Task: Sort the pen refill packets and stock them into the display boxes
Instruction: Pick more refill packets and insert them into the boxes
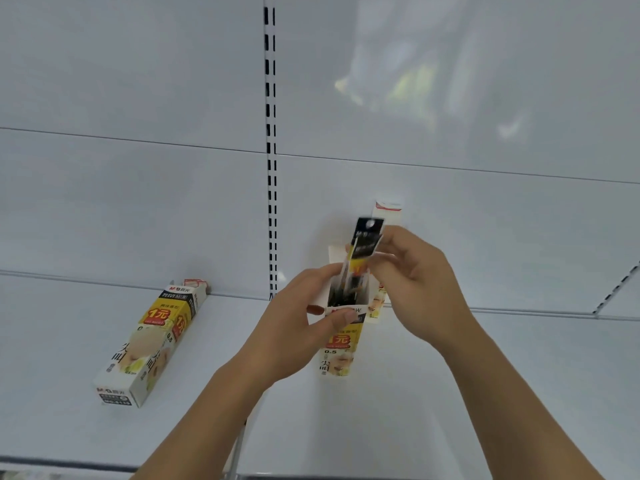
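An upright display box (341, 344), white with yellow and red print, stands on the shelf at centre. My left hand (298, 327) grips its open top, thumb on the front edge. My right hand (412, 268) pinches a black and yellow pen refill packet (365, 240) whose lower end is inside the box mouth, among several dark packets. A second box (149, 344) of the same print lies on its side to the left. A third box (388, 211) stands behind my right hand, mostly hidden.
The white metal shelf (485, 393) runs the width of the view. A slotted upright (270, 150) divides the back panel. A slotted bracket (616, 289) is at the far right.
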`<control>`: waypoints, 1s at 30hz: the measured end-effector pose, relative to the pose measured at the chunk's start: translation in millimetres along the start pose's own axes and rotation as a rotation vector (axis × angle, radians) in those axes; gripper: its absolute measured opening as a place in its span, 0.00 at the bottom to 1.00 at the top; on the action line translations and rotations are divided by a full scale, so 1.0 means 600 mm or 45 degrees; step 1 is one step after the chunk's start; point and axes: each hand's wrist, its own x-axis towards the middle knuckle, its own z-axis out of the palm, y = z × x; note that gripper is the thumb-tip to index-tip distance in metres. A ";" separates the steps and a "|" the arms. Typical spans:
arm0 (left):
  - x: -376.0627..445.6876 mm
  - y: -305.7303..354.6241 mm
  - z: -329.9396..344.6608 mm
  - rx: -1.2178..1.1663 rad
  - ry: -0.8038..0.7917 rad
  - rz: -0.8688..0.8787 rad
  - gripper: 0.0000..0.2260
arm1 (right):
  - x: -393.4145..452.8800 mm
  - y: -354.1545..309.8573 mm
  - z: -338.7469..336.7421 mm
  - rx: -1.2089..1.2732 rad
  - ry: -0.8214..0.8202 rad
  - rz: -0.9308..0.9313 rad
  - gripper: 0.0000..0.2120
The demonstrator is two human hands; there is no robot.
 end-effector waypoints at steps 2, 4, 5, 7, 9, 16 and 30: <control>0.004 -0.005 -0.003 0.000 0.009 0.002 0.25 | 0.000 0.003 -0.002 -0.042 0.022 -0.008 0.16; 0.006 -0.007 -0.005 0.014 0.014 0.019 0.27 | 0.002 0.004 0.000 -0.123 0.037 -0.065 0.11; 0.006 -0.008 -0.005 0.020 0.015 0.025 0.28 | 0.003 0.006 0.002 -0.186 0.040 -0.092 0.09; 0.005 -0.011 -0.007 0.021 0.022 0.030 0.29 | 0.006 0.018 0.007 -0.291 0.040 -0.131 0.08; 0.004 -0.012 -0.011 0.020 0.037 0.028 0.27 | 0.008 0.032 0.012 -0.339 0.038 -0.151 0.09; 0.009 -0.025 -0.032 0.000 0.044 0.013 0.24 | 0.010 0.051 0.022 -0.544 0.033 -0.337 0.10; 0.029 -0.036 -0.045 0.407 0.051 0.128 0.29 | -0.023 0.053 0.010 -0.920 -0.046 -0.197 0.26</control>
